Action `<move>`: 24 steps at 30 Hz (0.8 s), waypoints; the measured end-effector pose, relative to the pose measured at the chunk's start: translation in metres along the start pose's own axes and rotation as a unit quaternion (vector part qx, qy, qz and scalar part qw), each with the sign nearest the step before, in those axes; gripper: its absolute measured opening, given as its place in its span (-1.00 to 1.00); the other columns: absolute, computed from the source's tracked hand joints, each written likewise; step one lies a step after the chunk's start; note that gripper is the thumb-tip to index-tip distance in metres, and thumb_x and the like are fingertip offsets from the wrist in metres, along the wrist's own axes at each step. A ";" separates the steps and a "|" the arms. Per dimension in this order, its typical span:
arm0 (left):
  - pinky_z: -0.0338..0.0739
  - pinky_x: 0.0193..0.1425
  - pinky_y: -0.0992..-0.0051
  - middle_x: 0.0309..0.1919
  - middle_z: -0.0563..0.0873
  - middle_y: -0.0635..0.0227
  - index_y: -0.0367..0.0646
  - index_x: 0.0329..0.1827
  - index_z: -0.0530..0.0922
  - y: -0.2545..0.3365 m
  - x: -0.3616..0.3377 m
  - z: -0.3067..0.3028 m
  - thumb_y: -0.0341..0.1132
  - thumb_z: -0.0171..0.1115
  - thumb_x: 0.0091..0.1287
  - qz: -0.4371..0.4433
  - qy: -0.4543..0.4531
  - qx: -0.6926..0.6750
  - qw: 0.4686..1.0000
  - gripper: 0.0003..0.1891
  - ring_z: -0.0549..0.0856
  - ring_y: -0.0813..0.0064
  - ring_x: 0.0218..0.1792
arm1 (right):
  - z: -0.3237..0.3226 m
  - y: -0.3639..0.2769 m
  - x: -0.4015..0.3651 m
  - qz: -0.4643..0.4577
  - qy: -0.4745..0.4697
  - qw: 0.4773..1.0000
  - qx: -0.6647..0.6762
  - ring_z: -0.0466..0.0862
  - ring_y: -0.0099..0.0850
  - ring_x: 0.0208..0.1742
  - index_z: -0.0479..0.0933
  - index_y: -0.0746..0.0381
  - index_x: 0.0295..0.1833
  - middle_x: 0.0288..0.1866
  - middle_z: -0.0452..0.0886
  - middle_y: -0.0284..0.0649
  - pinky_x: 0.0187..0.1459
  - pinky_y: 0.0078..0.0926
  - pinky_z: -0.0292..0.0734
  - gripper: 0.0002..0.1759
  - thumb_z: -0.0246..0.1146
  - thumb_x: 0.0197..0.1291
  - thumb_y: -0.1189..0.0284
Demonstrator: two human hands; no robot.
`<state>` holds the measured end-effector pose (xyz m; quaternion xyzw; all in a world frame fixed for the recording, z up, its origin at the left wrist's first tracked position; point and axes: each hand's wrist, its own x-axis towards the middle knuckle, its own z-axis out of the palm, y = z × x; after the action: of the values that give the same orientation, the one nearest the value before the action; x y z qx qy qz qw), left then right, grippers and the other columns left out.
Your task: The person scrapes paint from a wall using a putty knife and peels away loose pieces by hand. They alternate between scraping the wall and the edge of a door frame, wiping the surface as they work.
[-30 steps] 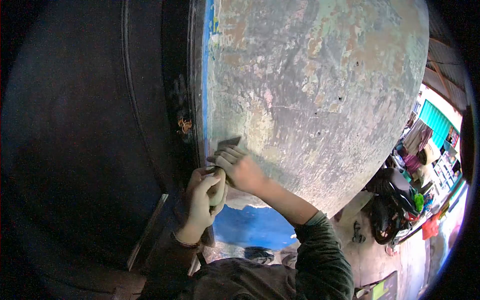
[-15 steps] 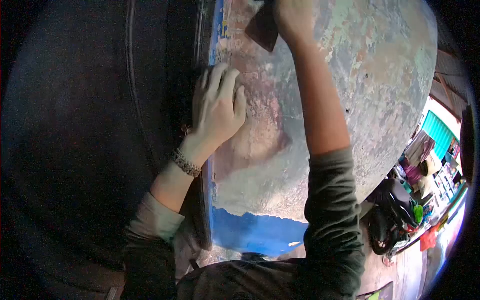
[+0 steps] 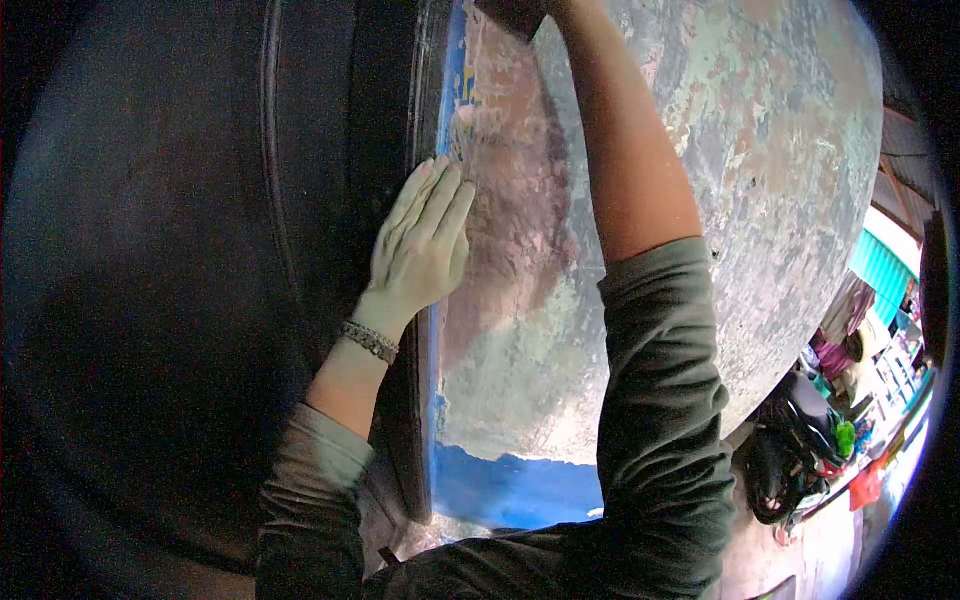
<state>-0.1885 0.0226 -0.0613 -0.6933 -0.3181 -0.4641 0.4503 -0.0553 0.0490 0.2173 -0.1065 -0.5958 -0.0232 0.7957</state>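
My left hand (image 3: 422, 235) lies flat with its fingers stretched out, over the left edge of a large curved panel (image 3: 680, 330) and the black trim beside it. Patchy grey, green and reddish-brown layers cover that panel, with blue paint (image 3: 515, 488) at its bottom and along its left edge. At the top of the view my right hand (image 3: 570, 6) is mostly cut off by the frame. A dark brown flat piece (image 3: 512, 16) with a straight edge shows beside it, held against the upper panel; its exact kind I cannot tell.
A dark black surface (image 3: 190, 220) with a raised seam fills the left side, bordered by black trim (image 3: 405, 430) beside the panel. Beyond the panel at right stand a motorcycle (image 3: 790, 450), hanging cloths (image 3: 845, 310) and a teal corrugated sheet (image 3: 882, 262).
My right hand and the flat piece have moved up, mostly out of view. My left hand has straightened its bent fingers and now lies flatter, slightly lower. The view has shifted a little.
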 end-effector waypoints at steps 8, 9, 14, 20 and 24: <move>0.17 0.55 0.21 0.19 0.56 -0.07 -0.39 0.11 0.56 0.000 0.001 0.001 -0.41 0.14 0.24 -0.007 0.002 -0.007 1.000 -0.62 0.44 0.06 0.36 | -0.001 -0.004 0.002 -0.038 0.021 0.999 -0.012 0.53 -0.08 -0.52 0.51 0.46 -0.27 -0.60 0.44 0.08 -0.40 -0.14 0.37 -0.27 -0.02 0.41 -0.11; 0.17 0.55 0.21 0.19 0.56 -0.07 -0.39 0.11 0.56 0.001 0.000 0.000 -0.41 0.14 0.24 -0.006 0.003 -0.006 1.000 -0.62 0.44 0.06 0.36 | 0.000 -0.014 -0.005 0.021 0.027 0.984 0.175 0.53 -0.07 -0.55 0.51 0.44 -0.35 -0.63 0.42 0.07 -0.42 -0.13 0.37 -0.33 0.03 0.42 -0.05; 0.17 0.55 0.21 0.20 0.56 -0.08 -0.41 0.08 0.56 0.000 0.000 0.000 -0.40 0.15 0.25 -0.007 0.006 -0.011 1.000 -0.63 0.45 0.05 0.35 | 0.013 -0.004 -0.013 -0.119 0.016 0.992 0.033 0.50 -0.21 -0.65 0.52 0.41 -0.34 -0.69 0.40 -0.09 -0.50 -0.23 0.38 -0.37 0.05 0.42 -0.03; 0.18 0.55 0.21 0.20 0.56 -0.09 -0.42 0.07 0.57 0.001 0.001 0.000 -0.38 0.14 0.26 0.001 0.011 0.004 1.000 -0.64 0.45 0.05 0.35 | 0.011 -0.007 -0.007 -0.088 0.009 0.994 0.057 0.50 -0.22 -0.66 0.52 0.41 -0.33 -0.69 0.40 -0.09 -0.50 -0.24 0.38 -0.37 0.05 0.42 -0.02; 0.18 0.55 0.21 0.19 0.56 -0.10 -0.42 0.05 0.57 0.000 0.001 0.001 -0.38 0.14 0.26 0.001 0.007 -0.001 1.000 -0.65 0.46 0.05 0.34 | 0.013 -0.004 -0.007 -0.090 0.006 0.994 0.065 0.50 -0.23 -0.66 0.52 0.41 -0.32 -0.68 0.41 -0.10 -0.50 -0.25 0.38 -0.38 0.05 0.42 -0.02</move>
<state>-0.1877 0.0236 -0.0606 -0.6906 -0.3141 -0.4688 0.4523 -0.0697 0.0470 0.2150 0.0001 -0.5986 -0.0563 0.7990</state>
